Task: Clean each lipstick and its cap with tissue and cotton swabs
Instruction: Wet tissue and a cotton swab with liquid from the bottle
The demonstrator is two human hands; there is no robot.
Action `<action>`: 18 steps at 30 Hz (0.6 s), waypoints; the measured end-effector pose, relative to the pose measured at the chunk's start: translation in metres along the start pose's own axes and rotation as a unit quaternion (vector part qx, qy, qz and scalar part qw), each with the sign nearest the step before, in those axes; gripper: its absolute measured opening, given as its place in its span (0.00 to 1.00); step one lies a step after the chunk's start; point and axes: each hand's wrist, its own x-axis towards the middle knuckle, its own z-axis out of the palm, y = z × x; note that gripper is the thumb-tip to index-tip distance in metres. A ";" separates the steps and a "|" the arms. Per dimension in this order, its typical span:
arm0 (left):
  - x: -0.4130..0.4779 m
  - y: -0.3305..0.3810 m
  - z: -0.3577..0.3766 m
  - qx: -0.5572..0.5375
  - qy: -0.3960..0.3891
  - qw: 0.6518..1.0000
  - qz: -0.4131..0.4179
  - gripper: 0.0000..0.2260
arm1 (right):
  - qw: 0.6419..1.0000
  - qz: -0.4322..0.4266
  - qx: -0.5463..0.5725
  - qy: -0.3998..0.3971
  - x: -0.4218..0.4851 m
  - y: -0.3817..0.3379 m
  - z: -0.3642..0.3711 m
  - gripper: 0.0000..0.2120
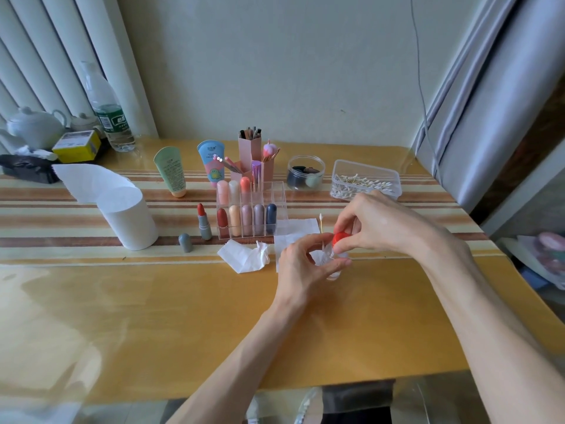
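- Your left hand (305, 264) was curled round one small clear bottle (332, 274), with thumb and fingers closed on its body.
- Your right hand (385, 223) pinched the bottle's one red cap (340, 238) between thumb and fingertips.
- One cotton swab (321, 221) stood upright between your two hands. You could not tell which fingers held it.
- Two tissues lay on the table (183, 316): one flat tissue (293, 234) partly under your hands and one crumpled tissue (244, 255) just to its left.
- The clear organiser (279, 197) behind the tissues held eight capped lipsticks (234, 220), five in the front row and three in the back.
- One open lipstick (204, 223), its red bullet exposed, stood upright just left of the organiser.
- Its one grey cap (185, 243) stood near it, apart.
- One swab box (365, 182) sat beyond your right hand.
- One tissue roll (128, 218) stood well to the left.
- Two tubes (169, 171) stood behind the organiser.
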 end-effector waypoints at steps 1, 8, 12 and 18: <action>0.000 0.000 0.000 0.002 0.000 1.000 0.001 0.26 | 1.000 -0.002 -0.001 0.001 0.000 0.000 0.001 0.12; 0.001 -0.001 0.003 0.006 -0.003 1.000 -0.006 0.27 | 1.000 -0.023 0.012 -0.007 -0.003 0.010 0.004 0.16; 0.001 -0.003 0.003 0.012 -0.012 1.000 0.001 0.24 | 0.999 -0.037 -0.002 -0.026 0.000 0.008 0.004 0.18; -0.001 -0.003 0.004 -0.002 -0.003 1.000 0.000 0.25 | 1.000 0.008 -0.021 0.007 0.001 0.003 0.004 0.11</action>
